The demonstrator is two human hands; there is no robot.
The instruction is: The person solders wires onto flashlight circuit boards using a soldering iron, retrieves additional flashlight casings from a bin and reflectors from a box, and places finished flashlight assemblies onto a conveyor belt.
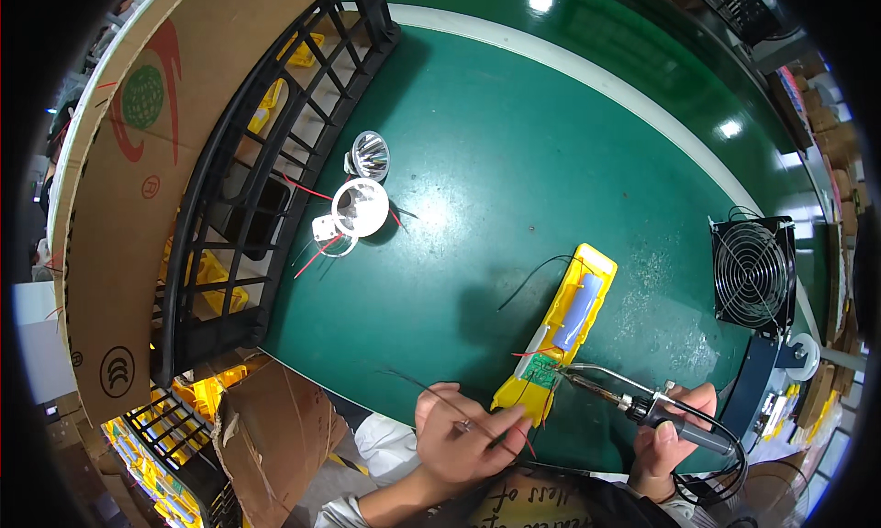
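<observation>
Dark garment [574, 502] nearest, lower edge. I monitor right hand [661, 447], closed around soldering iron [686, 430]; tip [566, 375] at green circuit board [542, 372] inside yellow housing [517, 395] on green table [440, 294]. Left hand [457, 444] at housing's near end; I cannot tell its grip.

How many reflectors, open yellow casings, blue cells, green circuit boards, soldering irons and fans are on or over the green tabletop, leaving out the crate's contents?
Round reflectors: 2
Open yellow casing: 1
Blue cell: 1
Green circuit board: 1
Soldering iron: 1
Black fan: 1
Total: 7
</observation>
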